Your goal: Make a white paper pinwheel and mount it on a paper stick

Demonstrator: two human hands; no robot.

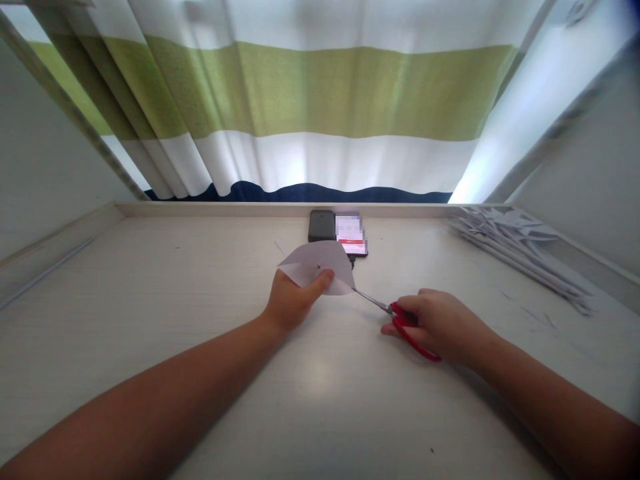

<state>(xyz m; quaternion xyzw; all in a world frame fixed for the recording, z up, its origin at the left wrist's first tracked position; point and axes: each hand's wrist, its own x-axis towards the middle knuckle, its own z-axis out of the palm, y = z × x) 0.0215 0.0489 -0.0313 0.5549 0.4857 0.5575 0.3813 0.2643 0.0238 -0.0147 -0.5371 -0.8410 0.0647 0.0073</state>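
Observation:
A white piece of paper [333, 257] with rounded edges and a small dark red mark is held up over the table. My left hand [293, 297] grips it from the left, thumb on top; the other fingers are hidden under the sheet. Red-handled scissors [413, 340] are in my right hand [435, 320], with fingers through and around the handles. The scissor tips touch the lower right edge of the paper; the blades look nearly closed.
Behind the paper lie a black box-like device [321, 225] and a lit phone [350, 233] with a cable. White paper strips and scraps [520, 247] are piled at the back right of the table [200, 267]. A striped curtain [310, 87] hangs behind.

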